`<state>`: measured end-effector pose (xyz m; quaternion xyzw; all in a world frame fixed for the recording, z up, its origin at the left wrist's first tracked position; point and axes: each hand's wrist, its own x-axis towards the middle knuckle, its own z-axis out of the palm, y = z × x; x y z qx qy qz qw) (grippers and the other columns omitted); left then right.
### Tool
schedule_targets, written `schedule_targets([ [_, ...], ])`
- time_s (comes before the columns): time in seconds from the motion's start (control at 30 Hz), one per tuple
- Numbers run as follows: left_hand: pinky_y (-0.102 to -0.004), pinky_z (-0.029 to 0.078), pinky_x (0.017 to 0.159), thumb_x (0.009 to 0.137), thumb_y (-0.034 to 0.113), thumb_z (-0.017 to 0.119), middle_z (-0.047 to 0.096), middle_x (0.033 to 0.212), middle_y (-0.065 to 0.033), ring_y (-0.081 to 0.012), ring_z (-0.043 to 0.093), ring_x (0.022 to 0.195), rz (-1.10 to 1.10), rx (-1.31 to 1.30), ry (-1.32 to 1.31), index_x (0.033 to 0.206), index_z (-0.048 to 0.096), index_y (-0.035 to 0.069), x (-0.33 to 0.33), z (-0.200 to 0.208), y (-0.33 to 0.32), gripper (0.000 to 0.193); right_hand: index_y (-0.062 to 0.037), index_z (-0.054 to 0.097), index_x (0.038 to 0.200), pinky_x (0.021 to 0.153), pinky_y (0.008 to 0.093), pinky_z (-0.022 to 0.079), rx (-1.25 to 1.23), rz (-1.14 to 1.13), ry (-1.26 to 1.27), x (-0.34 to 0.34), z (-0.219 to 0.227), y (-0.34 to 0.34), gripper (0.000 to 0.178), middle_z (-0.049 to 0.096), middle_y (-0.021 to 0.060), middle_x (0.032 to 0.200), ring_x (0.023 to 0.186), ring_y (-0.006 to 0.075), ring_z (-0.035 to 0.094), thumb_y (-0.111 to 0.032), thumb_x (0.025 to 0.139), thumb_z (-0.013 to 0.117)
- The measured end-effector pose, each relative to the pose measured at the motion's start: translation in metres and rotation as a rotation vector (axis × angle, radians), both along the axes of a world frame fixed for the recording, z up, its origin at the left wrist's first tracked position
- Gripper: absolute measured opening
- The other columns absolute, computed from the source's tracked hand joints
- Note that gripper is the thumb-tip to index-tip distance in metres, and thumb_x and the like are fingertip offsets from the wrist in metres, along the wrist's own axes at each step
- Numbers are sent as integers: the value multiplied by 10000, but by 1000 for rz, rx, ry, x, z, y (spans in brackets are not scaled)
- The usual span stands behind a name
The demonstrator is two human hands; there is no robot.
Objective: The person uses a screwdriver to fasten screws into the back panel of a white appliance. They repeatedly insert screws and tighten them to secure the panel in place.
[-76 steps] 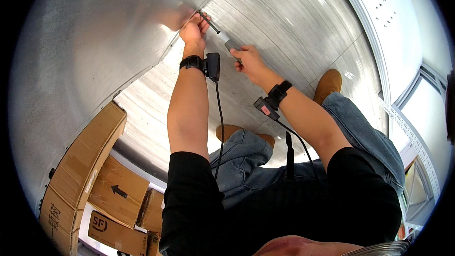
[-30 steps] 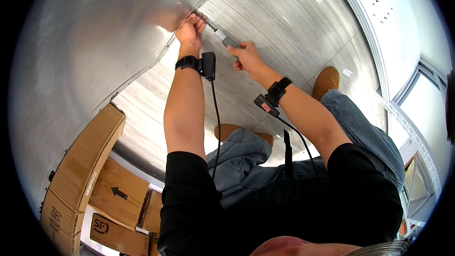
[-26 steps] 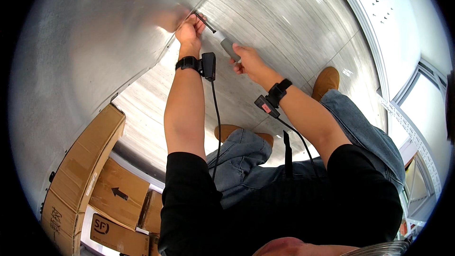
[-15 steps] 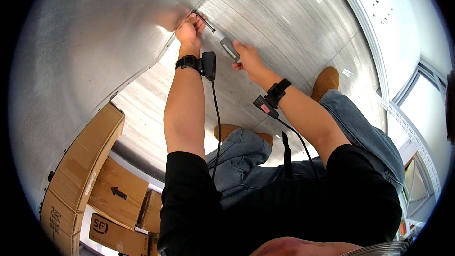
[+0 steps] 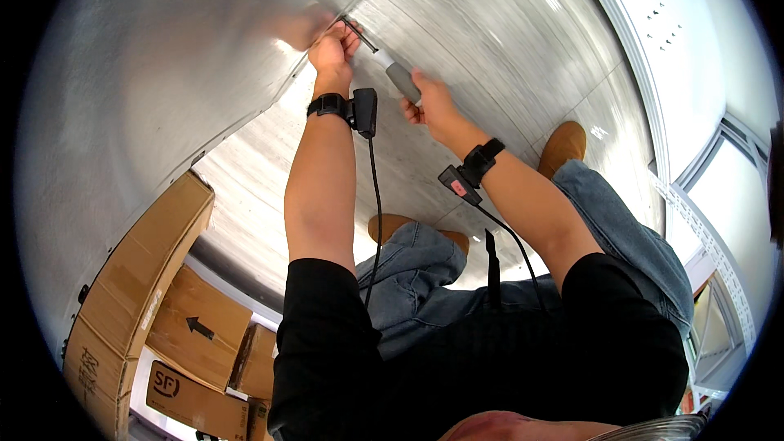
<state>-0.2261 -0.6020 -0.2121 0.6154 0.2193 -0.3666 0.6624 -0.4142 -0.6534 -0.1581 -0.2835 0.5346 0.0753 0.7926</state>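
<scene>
The right hand (image 5: 433, 104) is closed around a grey-handled screwdriver (image 5: 402, 82), its dark shaft slanting to the metal panel's (image 5: 180, 57) lower edge. There the left hand (image 5: 331, 51) has its fingers curled beside the shaft's far end; whether they pinch anything, I cannot tell. A black wrist device (image 5: 459, 185) bears a pink label. Lower left stand cardboard boxes (image 5: 175, 302), contents hidden: one shows dark characters, another a black arrow, a third a printed logo

Panel (image 5: 175, 90) left of screwdriver (image 5: 403, 82), boxes (image 5: 173, 322) beside panel.
</scene>
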Motion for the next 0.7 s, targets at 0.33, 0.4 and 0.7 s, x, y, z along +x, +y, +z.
schedule_targets([
  [0.33, -267, 539, 592, 875, 61, 546, 668, 847, -119, -188, 650, 685, 14, 19, 0, 977, 597, -17, -1, -1, 0, 138, 5, 534, 987, 515, 286, 449, -8, -22, 41, 2, 7, -3, 406, 562, 85, 784, 543, 137, 523, -395, 926, 497],
  [0.4, -262, 536, 589, 875, 67, 549, 670, 845, -110, -179, 646, 675, 16, 18, 9, 972, 603, -6, 0, 0, 1, 133, 8, 533, 1001, 511, 288, 451, -2, -64, 6, 1, 8, -3, 390, 562, 89, 788, 538, 140, 526, -373, 925, 510],
  [0.7, -257, 531, 580, 868, 72, 555, 670, 826, -102, -168, 646, 666, 3, 21, -4, 966, 611, 2, 1, 0, 2, 133, -2, 509, 1025, 482, 277, 429, 72, -40, -9, 6, 9, -6, 384, 541, 56, 712, 518, 138, 511, -357, 894, 576],
])
